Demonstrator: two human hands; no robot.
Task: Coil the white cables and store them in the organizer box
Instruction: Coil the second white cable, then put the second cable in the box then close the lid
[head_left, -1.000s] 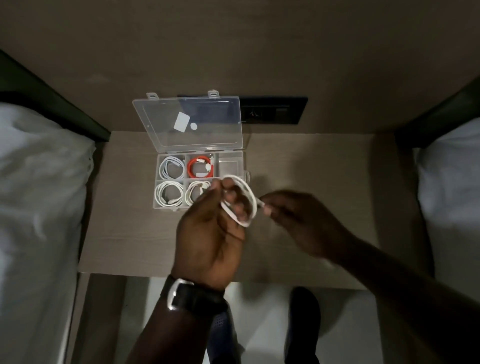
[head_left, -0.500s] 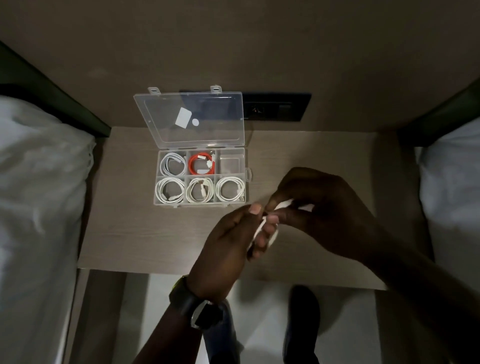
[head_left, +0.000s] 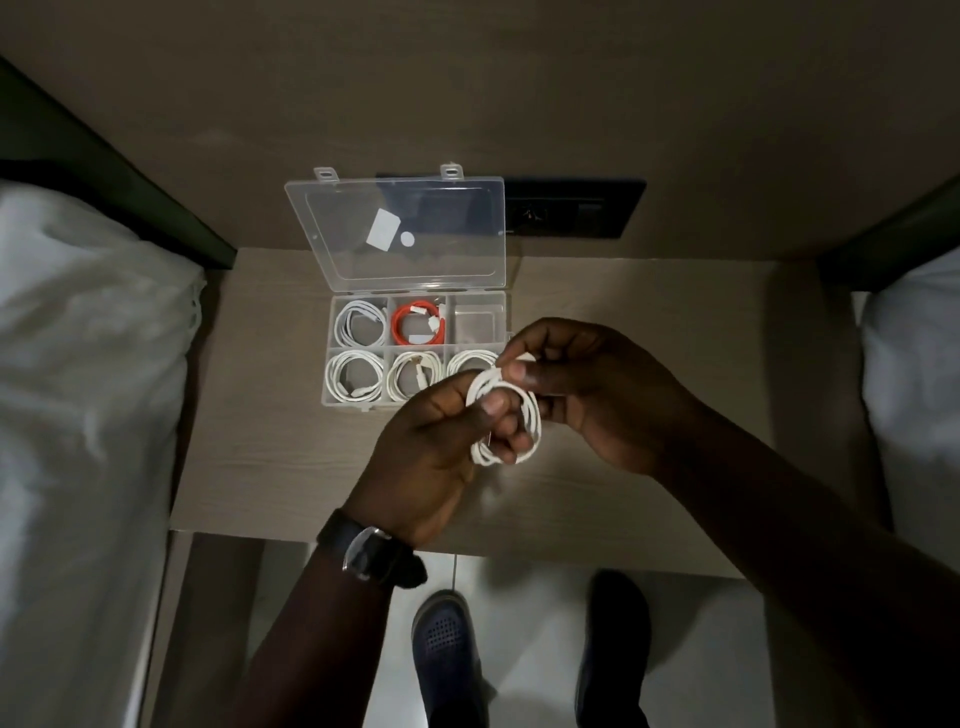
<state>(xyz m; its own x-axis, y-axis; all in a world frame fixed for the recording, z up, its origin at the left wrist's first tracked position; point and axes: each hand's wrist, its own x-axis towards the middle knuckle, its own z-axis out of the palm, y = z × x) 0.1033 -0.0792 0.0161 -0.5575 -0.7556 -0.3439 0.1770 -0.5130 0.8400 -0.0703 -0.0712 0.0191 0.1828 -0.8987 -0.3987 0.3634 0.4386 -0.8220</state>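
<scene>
A white cable (head_left: 530, 415) wound into a small coil hangs between both hands, just in front of the organizer box (head_left: 332, 358). My left hand (head_left: 431, 447) pinches its lower left side. My right hand (head_left: 587, 384) grips its top with thumb and fingers. The clear box stands open, lid (head_left: 395, 234) tilted back. Coiled white cables fill the back left compartment (head_left: 360, 326) and the front row; an orange cable (head_left: 418, 327) lies in the back middle. The back right compartment (head_left: 478, 322) holds no cable. My hands partly hide the front right one.
The box sits on a narrow wooden bedside table (head_left: 260, 441) against the wall. A dark socket panel (head_left: 571, 208) is behind it. Beds with white sheets flank the table at the left (head_left: 78, 415) and right (head_left: 914, 364). My shoes (head_left: 447, 649) show on the floor below.
The cable went from one loose loop at my left hand to a tighter coil held by both hands. My hands dropped toward me, then rose back near the box's front right corner.
</scene>
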